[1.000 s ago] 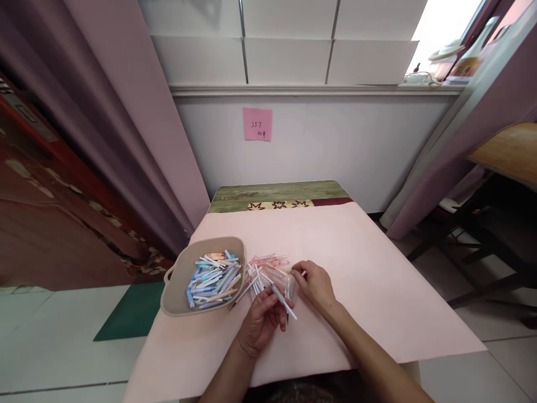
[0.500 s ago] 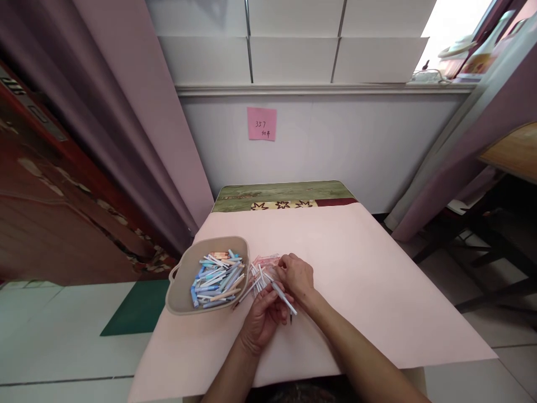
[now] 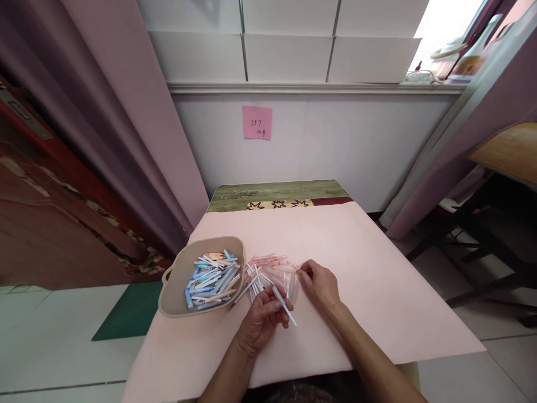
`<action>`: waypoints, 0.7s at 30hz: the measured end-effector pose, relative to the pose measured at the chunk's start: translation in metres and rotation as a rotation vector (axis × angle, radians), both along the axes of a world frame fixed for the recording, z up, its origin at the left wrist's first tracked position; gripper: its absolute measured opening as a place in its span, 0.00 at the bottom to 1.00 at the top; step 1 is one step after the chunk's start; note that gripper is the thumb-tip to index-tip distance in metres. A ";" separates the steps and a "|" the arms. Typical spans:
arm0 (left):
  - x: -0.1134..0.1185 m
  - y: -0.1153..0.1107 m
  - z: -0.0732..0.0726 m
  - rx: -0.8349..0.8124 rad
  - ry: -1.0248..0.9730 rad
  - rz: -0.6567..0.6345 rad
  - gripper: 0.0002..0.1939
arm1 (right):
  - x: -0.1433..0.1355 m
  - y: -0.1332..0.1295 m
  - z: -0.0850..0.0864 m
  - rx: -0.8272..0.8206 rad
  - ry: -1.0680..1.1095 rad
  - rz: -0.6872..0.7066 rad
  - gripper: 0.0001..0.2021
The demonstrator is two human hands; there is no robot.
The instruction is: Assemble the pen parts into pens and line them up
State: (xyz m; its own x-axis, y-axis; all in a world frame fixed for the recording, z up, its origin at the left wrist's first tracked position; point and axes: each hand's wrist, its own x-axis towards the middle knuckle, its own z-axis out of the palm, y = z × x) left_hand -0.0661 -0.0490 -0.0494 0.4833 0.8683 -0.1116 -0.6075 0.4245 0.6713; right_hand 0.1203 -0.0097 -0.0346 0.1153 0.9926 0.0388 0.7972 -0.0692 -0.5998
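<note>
My left hand (image 3: pixel 264 313) is closed around a slim white-and-grey pen (image 3: pixel 282 299), which slants down to the right across my fingers. Just beyond it lies a heap of thin white and pinkish pen parts (image 3: pixel 272 266), in what looks like clear plastic. My right hand (image 3: pixel 321 282) is at the right side of this heap, thumb and fingers pinched together; what is between them is too small to make out. Left of the heap stands a beige basket (image 3: pixel 174 296) with many blue, white, grey and tan pens (image 3: pixel 216 280) inside.
A pink cloth (image 3: pixel 377 302) covers most of the table, with a green patterned strip (image 3: pixel 235 196) showing at the far end. Behind it rises a white wall with a pink note (image 3: pixel 257 122). Curtains hang at both sides, and a dark stool (image 3: pixel 495 235) stands at the right.
My right hand has moved right, away from the pen and my left hand, to the heap's right edge, uncovering more of the heap. My left hand keeps the pen. The view has shifted slightly.
</note>
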 end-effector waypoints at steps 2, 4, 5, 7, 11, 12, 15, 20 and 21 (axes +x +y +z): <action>0.001 0.000 0.000 0.006 0.012 -0.003 0.08 | -0.001 -0.004 -0.001 0.030 0.016 0.066 0.07; 0.000 -0.001 0.000 0.012 0.019 0.000 0.07 | -0.003 -0.006 -0.002 0.072 0.025 0.127 0.06; 0.000 -0.001 0.000 0.013 0.020 0.007 0.07 | -0.005 -0.006 -0.001 0.094 0.025 0.154 0.07; -0.001 -0.001 -0.002 0.007 0.017 0.022 0.07 | -0.008 -0.004 -0.001 0.135 0.014 0.200 0.07; -0.002 -0.001 -0.003 -0.006 0.014 0.022 0.08 | -0.014 0.003 0.001 0.146 -0.041 0.231 0.08; -0.002 -0.001 -0.003 -0.007 0.014 0.011 0.08 | -0.017 0.004 0.002 0.136 -0.057 0.225 0.09; -0.001 -0.001 -0.002 -0.014 0.005 -0.017 0.09 | -0.026 0.007 0.007 0.129 -0.097 0.190 0.09; -0.001 0.000 -0.003 -0.015 -0.021 0.018 0.08 | -0.047 0.007 0.014 0.074 -0.199 0.223 0.11; -0.001 0.000 -0.004 -0.019 -0.024 0.024 0.08 | -0.051 0.007 0.014 0.051 -0.225 0.220 0.10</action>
State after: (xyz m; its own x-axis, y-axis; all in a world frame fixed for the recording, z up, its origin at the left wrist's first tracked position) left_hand -0.0671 -0.0485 -0.0532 0.4653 0.8774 -0.1167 -0.6332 0.4221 0.6487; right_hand 0.0695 -0.0028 -0.0208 -0.1193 0.9888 0.0896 0.9026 0.1456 -0.4051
